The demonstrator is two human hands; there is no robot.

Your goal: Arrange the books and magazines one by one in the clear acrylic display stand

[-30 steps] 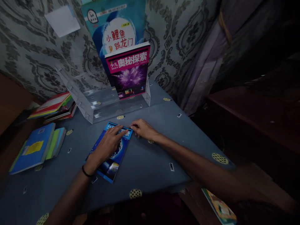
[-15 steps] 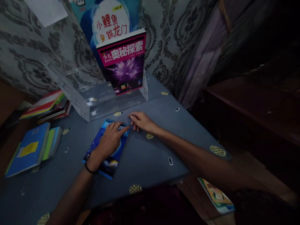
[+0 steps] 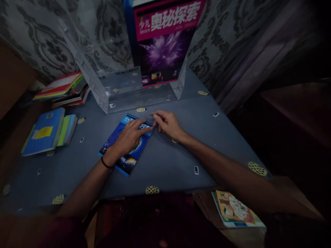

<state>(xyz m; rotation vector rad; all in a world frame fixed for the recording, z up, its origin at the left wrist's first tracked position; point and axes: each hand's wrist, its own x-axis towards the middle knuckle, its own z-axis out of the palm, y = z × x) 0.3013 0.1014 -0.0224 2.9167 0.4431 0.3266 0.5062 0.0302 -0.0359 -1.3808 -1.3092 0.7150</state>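
Observation:
A blue book (image 3: 141, 141) with a space-themed cover lies shut and slanted on the table. My left hand (image 3: 129, 136), with a black band at the wrist, rests palm down across its upper part, fingers stretched out and thumb toward the top right corner. Just beyond that corner is my right hand (image 3: 169, 125), its fingers curled in with the thumb against them. Whether anything is between those fingers is hidden. Behind both hands, a clear acrylic book stand (image 3: 139, 101) holds an upright book with a pink and purple cover (image 3: 165, 51).
At the left lie a stack of blue and green books (image 3: 46, 132) and, behind it, a pile of red and other books (image 3: 62, 86). The table (image 3: 165, 165) has a grey patterned cover. Below its front edge shows a colourful book (image 3: 236, 208). Patterned wallpaper (image 3: 108, 38) stands behind.
The view has tilted downward, so the stand and upright books sit higher in the picture. My hands keep nearly the same place at the blue book.

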